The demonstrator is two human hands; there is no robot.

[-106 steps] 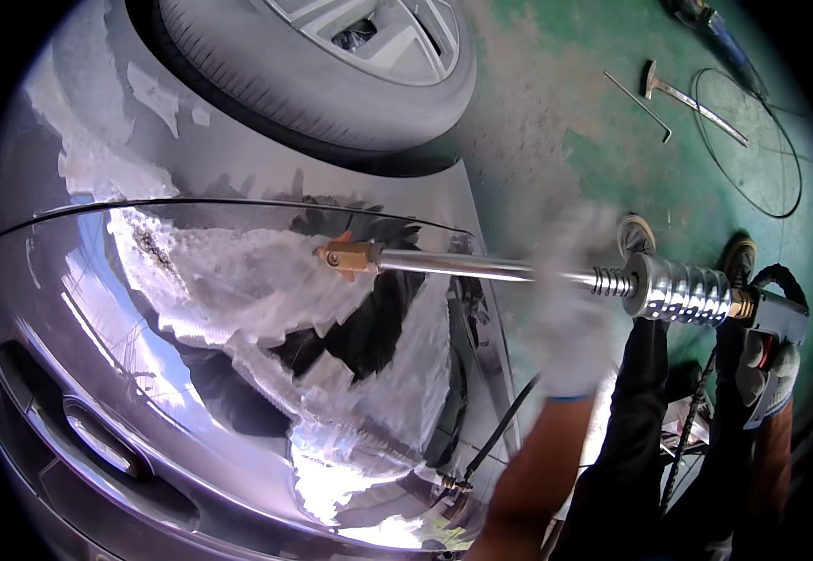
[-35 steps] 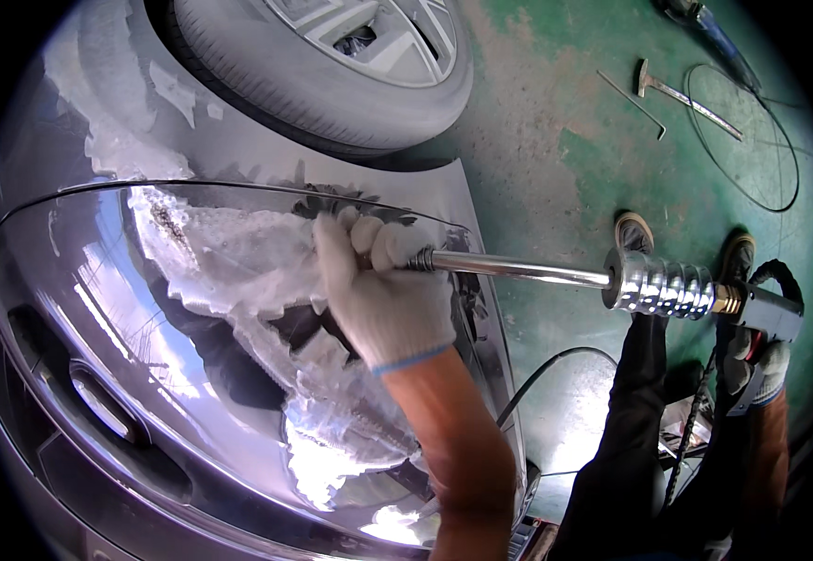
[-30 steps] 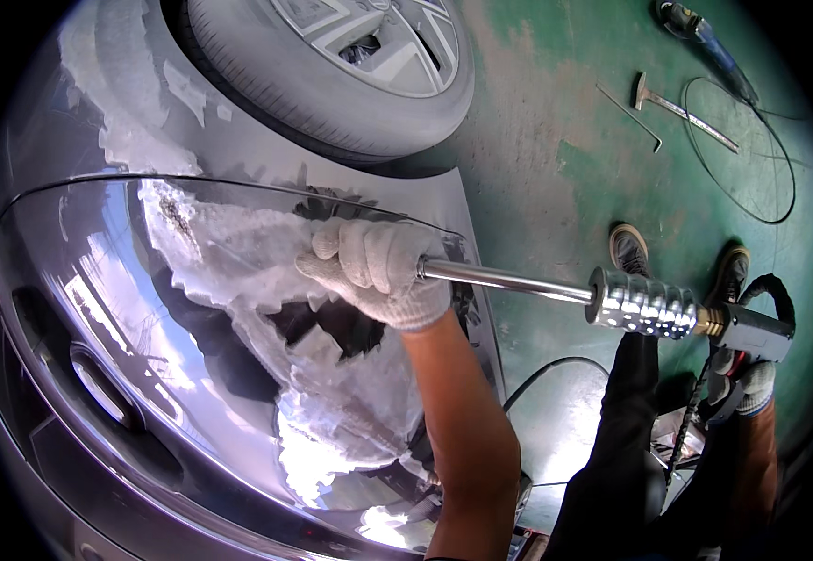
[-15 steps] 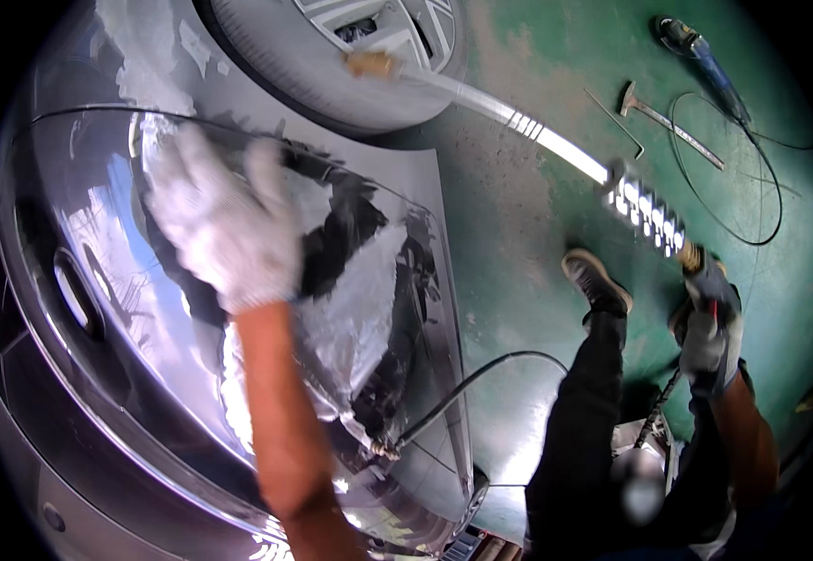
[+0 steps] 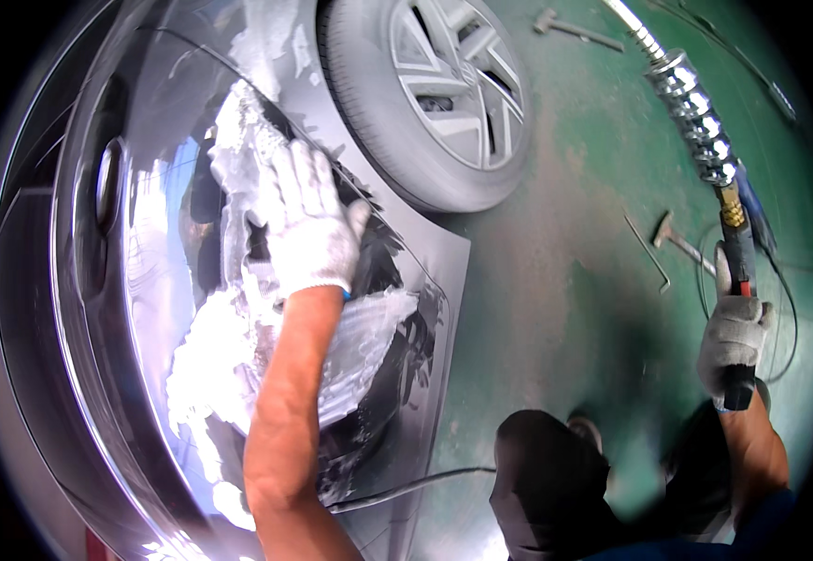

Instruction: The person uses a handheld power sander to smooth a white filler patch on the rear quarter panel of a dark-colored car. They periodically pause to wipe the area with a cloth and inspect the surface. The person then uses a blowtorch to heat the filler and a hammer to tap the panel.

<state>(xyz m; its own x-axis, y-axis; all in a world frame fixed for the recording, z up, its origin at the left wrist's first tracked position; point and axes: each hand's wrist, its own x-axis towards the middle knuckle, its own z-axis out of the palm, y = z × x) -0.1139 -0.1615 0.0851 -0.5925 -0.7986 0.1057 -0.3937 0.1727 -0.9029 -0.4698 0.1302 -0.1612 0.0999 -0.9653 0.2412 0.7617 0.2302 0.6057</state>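
My left hand (image 5: 311,229), in a white knit glove, lies flat with its fingers stretched on the dark car door (image 5: 159,252). Around it the paint gives way to patches of pale filler or bare metal (image 5: 206,360) with ragged edges. At the right, my gloved right hand (image 5: 735,341) is wrapped round the black grip of a slide hammer (image 5: 694,112). Beyond the grip come a brass collar and a chrome ribbed weight. Its rod runs out past the upper edge, so the tip is hidden.
A dusty wheel (image 5: 453,103) stands beyond the panel. On the green floor lie a hammer (image 5: 682,241), a second hammer-like tool (image 5: 579,33), a bent rod (image 5: 648,252) and a blue power tool with a cord (image 5: 754,210). A dark cable (image 5: 416,488) crosses from the panel toward my legs.
My left hand was blurred over the door and now rests spread on it. The slide hammer has swung away from the wheel to point up and outward at the right. The view has shifted too.
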